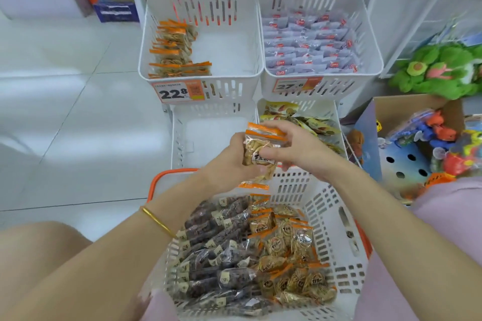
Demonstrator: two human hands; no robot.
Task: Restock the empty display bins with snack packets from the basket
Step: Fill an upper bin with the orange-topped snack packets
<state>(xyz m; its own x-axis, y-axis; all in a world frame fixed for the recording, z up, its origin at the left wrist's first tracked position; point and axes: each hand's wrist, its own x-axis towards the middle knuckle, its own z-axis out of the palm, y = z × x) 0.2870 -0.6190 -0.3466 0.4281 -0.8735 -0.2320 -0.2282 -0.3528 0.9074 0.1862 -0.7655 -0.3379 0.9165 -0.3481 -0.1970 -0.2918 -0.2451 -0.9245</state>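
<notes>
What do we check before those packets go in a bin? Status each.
1. Grip: left hand and right hand both hold the packets: ok.
2. Match: upper left bin holds orange-edged stock like them: ok.
3. Room: that bin's right half is bare: ok.
4. Count in hand: cannot tell.
5. Supply: basket has more of the same kind: ok.

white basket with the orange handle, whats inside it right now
The basket holds dark snack packets on its left side and orange-edged tan packets on its right. The left forearm covers part of its far-left side, and anything beneath the top layer is hidden.
</notes>
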